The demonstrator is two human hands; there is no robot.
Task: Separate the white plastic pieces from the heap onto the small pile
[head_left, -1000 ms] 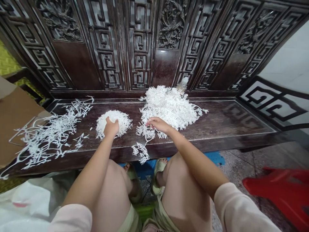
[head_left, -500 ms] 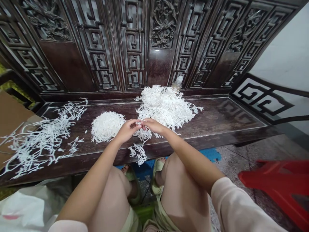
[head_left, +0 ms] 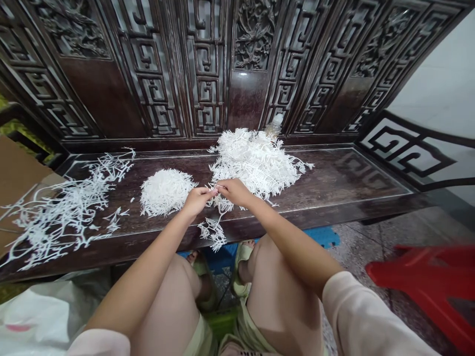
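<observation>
My left hand (head_left: 195, 200) and my right hand (head_left: 233, 191) meet over the front of a dark wooden bench (head_left: 345, 188). Both pinch the same white plastic branch piece (head_left: 214, 217), which hangs down past the bench's front edge. Behind my right hand lies a big heap of white branched pieces (head_left: 256, 160). Left of my left hand sits a small round mound of tiny white bits (head_left: 163, 190). Bare white stems (head_left: 63, 210) are scattered over the left end of the bench.
A carved dark wood backrest (head_left: 208, 69) rises behind the bench. A clear plastic bottle (head_left: 273, 126) stands behind the big heap. A red plastic stool (head_left: 426, 287) is on the floor at right, a white plastic bag (head_left: 33, 311) at lower left, brown cardboard (head_left: 15, 168) at far left.
My left hand left the small round mound and moved right to join my right hand on the branch piece. The view shifted slightly.
</observation>
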